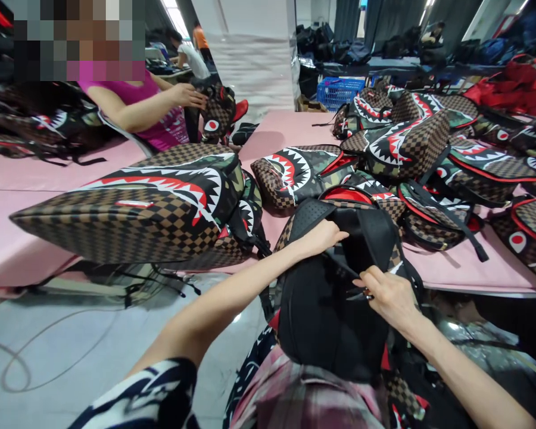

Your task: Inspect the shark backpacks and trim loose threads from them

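A backpack [330,322] with a black padded back and brown checkered sides leans against my lap and the table edge, its back panel facing me. My left hand [324,238] is closed on black material near its top, beside a perforated shoulder strap [310,217]. My right hand [393,295] pinches the edge of a black strap or flap lower down on the right. A small shiny dark object shows at the right fingers, too small to name. Left of me lies a large checkered backpack [161,208] with a shark-mouth print.
Several more shark-print bags [411,143] are piled on the pink table [277,131] ahead and to the right. Across the table, a person in a magenta top [170,122] handles another bag [218,110]. A blue crate [339,92] stands behind. A cable [18,357] loops on the floor.
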The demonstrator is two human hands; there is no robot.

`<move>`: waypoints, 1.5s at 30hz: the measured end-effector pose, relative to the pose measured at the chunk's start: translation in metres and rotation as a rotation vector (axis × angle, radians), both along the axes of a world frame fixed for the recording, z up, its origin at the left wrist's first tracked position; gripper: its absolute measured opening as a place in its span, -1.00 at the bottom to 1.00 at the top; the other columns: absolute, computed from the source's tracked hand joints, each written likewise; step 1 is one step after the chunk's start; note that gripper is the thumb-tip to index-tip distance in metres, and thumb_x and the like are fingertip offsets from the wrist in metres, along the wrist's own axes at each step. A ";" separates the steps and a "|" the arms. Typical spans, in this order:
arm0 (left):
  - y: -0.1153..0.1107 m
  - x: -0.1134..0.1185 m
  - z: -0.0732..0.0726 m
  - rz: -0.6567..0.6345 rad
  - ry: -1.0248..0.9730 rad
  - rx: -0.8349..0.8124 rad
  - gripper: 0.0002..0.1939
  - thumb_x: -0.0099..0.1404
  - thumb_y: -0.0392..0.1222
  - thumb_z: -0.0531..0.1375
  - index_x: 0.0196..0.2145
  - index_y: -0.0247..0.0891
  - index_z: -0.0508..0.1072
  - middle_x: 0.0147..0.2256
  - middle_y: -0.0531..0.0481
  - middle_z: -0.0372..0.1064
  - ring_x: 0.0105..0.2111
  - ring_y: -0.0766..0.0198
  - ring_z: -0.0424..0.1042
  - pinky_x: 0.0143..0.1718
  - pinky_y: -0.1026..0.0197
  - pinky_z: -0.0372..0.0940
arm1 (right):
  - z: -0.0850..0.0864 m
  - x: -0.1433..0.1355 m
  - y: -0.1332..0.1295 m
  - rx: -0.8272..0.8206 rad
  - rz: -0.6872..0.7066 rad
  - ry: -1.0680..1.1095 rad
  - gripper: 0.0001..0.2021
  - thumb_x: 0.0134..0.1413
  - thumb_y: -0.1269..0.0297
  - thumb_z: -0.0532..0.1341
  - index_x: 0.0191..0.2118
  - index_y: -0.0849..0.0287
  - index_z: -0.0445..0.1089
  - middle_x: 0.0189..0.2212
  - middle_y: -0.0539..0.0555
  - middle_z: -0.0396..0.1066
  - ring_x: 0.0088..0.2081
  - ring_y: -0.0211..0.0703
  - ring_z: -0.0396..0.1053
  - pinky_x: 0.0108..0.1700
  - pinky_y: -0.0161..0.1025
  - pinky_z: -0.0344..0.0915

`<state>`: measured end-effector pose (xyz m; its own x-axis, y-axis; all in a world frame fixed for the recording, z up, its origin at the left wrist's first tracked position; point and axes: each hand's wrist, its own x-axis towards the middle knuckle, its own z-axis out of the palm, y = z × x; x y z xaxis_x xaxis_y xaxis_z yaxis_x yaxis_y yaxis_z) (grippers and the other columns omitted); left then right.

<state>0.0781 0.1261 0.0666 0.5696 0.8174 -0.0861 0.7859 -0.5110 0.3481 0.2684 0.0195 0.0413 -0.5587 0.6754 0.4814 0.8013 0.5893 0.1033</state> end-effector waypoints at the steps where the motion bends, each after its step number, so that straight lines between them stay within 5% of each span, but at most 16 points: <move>1: -0.008 -0.007 -0.001 -0.064 -0.089 0.001 -0.64 0.33 -0.07 0.00 -0.39 -0.38 0.45 -0.48 -0.03 0.38 -0.45 0.30 0.35 -0.37 0.29 0.17 | -0.003 0.005 0.001 -0.005 -0.025 0.010 -0.74 0.21 0.30 0.07 -0.48 0.19 0.35 -0.54 -0.03 0.37 -0.57 -0.35 0.25 -0.47 -0.30 -0.03; 4: -0.032 -0.024 -0.009 -0.184 -0.337 0.091 -0.79 0.28 -0.12 0.08 -0.29 -0.31 0.41 -0.32 -0.03 0.38 -0.28 0.26 0.34 -0.19 0.25 0.18 | -0.010 0.019 0.008 -0.080 -0.072 0.074 -0.80 0.20 0.30 0.08 -0.36 0.18 0.41 -0.45 -0.01 0.44 -0.52 -0.34 0.34 -0.48 -0.33 0.02; 6: -0.040 -0.030 -0.014 -0.131 -0.375 0.127 -0.85 0.25 -0.21 0.10 -0.27 -0.31 0.41 -0.30 -0.06 0.37 -0.24 0.24 0.32 -0.14 0.22 0.16 | -0.011 0.026 0.018 -0.214 -0.090 0.151 -0.83 0.18 0.29 0.10 -0.26 0.17 0.43 -0.37 0.01 0.47 -0.44 -0.29 0.40 -0.45 -0.36 0.10; 10: -0.024 -0.029 -0.010 -0.021 -0.339 -0.143 -0.82 0.19 -0.24 0.10 -0.30 -0.30 0.47 -0.37 0.01 0.41 -0.34 0.27 0.35 -0.26 0.28 0.15 | -0.005 0.035 0.051 -0.611 -0.109 0.409 -0.81 0.10 0.26 0.13 -0.22 0.12 0.46 -0.28 0.02 0.51 -0.27 -0.17 0.45 -0.26 -0.32 0.26; 13: -0.003 -0.026 -0.003 0.041 -0.261 -0.347 -0.80 0.13 -0.17 0.12 -0.37 -0.27 0.51 -0.47 0.09 0.40 -0.39 0.28 0.34 -0.34 0.30 0.11 | -0.003 0.035 0.070 -0.760 -0.167 0.553 -0.78 0.07 0.26 0.12 -0.23 0.11 0.48 -0.28 0.01 0.53 -0.22 -0.11 0.46 -0.16 -0.24 0.29; 18: 0.009 -0.023 -0.006 0.095 -0.271 -0.435 -0.81 0.06 -0.19 0.10 -0.55 -0.31 0.46 -0.59 0.12 0.28 -0.49 0.33 0.25 -0.43 0.30 0.06 | -0.013 0.030 0.070 -0.704 -0.238 0.579 -0.76 0.09 0.21 0.11 -0.18 0.06 0.47 -0.20 -0.01 0.51 -0.16 -0.08 0.44 -0.12 -0.19 0.29; 22: 0.003 -0.024 -0.009 0.082 -0.280 -0.395 -0.77 0.12 -0.14 0.07 -0.49 -0.29 0.47 -0.55 0.12 0.32 -0.46 0.31 0.29 -0.39 0.30 0.10 | -0.018 0.027 0.060 -0.590 -0.260 0.540 -0.76 0.12 0.22 0.11 -0.14 0.03 0.45 -0.16 -0.03 0.49 -0.15 -0.10 0.43 -0.14 -0.22 0.28; 28: -0.032 -0.016 -0.009 -0.014 -0.278 -0.012 -0.75 0.17 -0.11 0.18 -0.20 -0.24 0.42 -0.38 0.05 0.40 -0.35 0.25 0.36 -0.27 0.25 0.20 | -0.001 0.016 0.039 -0.420 -0.272 0.386 -0.76 0.00 0.07 0.23 -0.26 0.10 0.41 -0.33 0.00 0.48 -0.32 -0.16 0.43 -0.40 -0.32 0.18; 31: -0.057 -0.011 -0.030 0.012 -0.316 0.327 -0.87 0.20 -0.26 0.17 -0.26 -0.31 0.37 -0.33 -0.04 0.36 -0.31 0.23 0.33 -0.25 0.22 0.24 | -0.008 0.010 0.018 -0.258 -0.261 0.213 -0.80 0.08 0.11 0.18 -0.36 0.13 0.38 -0.41 0.00 0.44 -0.46 -0.26 0.36 -0.53 -0.33 0.02; 35: -0.091 -0.020 -0.072 -0.141 -0.435 0.670 -0.83 0.27 -0.42 0.04 -0.24 -0.29 0.39 -0.31 -0.05 0.35 -0.22 0.26 0.32 -0.13 0.17 0.25 | -0.043 0.017 -0.020 -0.003 -0.131 0.149 -0.85 0.17 0.29 0.12 -0.37 0.13 0.42 -0.40 0.02 0.48 -0.54 -0.37 0.29 -0.49 -0.33 0.02; 40: -0.123 -0.036 -0.095 -0.307 -0.340 0.651 -0.72 0.29 -0.42 0.01 -0.09 -0.30 0.39 -0.25 -0.06 0.39 -0.02 0.22 0.27 0.08 0.14 0.17 | -0.075 0.039 -0.051 -0.072 0.001 0.122 -0.76 0.17 0.44 0.07 -0.25 0.02 0.46 -0.27 0.05 0.51 -0.39 -0.34 0.39 -0.41 -0.36 0.14; 45: -0.135 -0.037 -0.095 -0.328 -0.281 0.596 -0.65 0.28 -0.43 -0.01 -0.01 -0.35 0.34 -0.18 -0.10 0.38 0.02 0.20 0.25 0.10 0.14 0.16 | -0.076 0.041 -0.059 -0.185 -0.041 0.139 -0.71 0.19 0.43 0.01 -0.23 0.03 0.47 -0.25 0.09 0.51 -0.38 -0.32 0.40 -0.41 -0.37 0.18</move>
<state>0.0416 -0.0088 -0.0288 0.7281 0.4640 0.5045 0.4824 -0.8698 0.1037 0.3097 -0.0399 -0.0349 -0.4663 0.7800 0.4173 0.8238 0.5548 -0.1165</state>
